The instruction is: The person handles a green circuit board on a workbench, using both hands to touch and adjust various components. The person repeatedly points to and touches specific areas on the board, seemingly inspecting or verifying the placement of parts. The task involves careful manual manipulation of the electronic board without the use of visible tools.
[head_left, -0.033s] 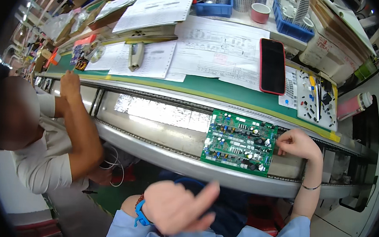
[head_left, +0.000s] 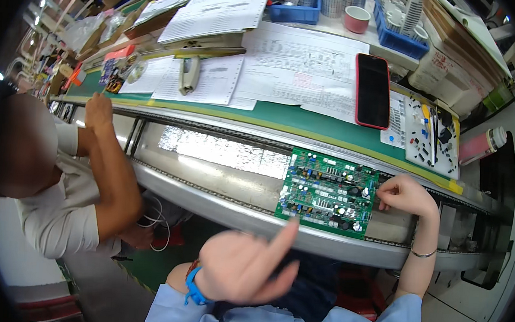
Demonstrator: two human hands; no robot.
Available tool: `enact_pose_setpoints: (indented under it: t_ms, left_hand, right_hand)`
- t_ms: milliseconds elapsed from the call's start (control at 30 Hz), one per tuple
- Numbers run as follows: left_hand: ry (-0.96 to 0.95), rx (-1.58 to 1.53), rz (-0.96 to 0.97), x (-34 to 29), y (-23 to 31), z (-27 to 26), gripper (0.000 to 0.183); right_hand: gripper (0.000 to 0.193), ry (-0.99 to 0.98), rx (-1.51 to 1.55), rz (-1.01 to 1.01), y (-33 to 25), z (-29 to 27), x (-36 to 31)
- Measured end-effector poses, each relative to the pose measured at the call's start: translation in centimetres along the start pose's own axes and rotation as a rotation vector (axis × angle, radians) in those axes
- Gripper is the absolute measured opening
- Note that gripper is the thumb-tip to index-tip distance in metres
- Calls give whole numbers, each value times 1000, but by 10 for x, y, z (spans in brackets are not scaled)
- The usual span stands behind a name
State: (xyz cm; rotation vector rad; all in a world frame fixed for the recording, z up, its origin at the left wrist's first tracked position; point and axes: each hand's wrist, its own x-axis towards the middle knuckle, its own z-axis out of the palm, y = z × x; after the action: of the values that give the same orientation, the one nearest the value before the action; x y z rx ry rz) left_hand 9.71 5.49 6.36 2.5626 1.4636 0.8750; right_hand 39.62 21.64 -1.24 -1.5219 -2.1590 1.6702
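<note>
A green circuit board [head_left: 327, 198] dense with small components lies across the two rails of the conveyor [head_left: 207, 184] in front of me. Close against the board's right edge is my right hand [head_left: 409, 196], its fingers curled in; whether anything is between the fingertips I cannot make out. My left hand [head_left: 246, 266], slightly blurred, hovers on the near side of the conveyor. Its index finger stretches up toward the board's near left corner, with the thumb apart and nothing held.
Beyond the conveyor lie papers [head_left: 304, 65], a red-edged phone [head_left: 372, 91] and a stapler [head_left: 188, 75]. A white tray [head_left: 418, 151] holds loose black parts and tweezers. Blue bins [head_left: 400, 36] and a pink cup [head_left: 357, 20] stand behind. A co-worker's arm [head_left: 110, 155] reaches over the conveyor at left.
My left hand has moved a little forward, its index fingertip now nearer the board's near edge. The right hand stays beside the board's right edge.
</note>
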Motion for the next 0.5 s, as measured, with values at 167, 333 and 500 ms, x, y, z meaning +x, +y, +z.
enact_pose_setpoints:
  t_ms: [167,333,500]
  left_hand:
    - [100,7,-194,2,-7,38,38]
    - [298,-128,143,-31,-4,13,11]
    - [285,-274,152,-69,-5,62,12]
  right_hand:
    - [21,-46,-8,-48,4,2,4]
    - [19,-27,-6,-33,6,0,0]
    - [21,-22,-29,-44,1,1,-1]
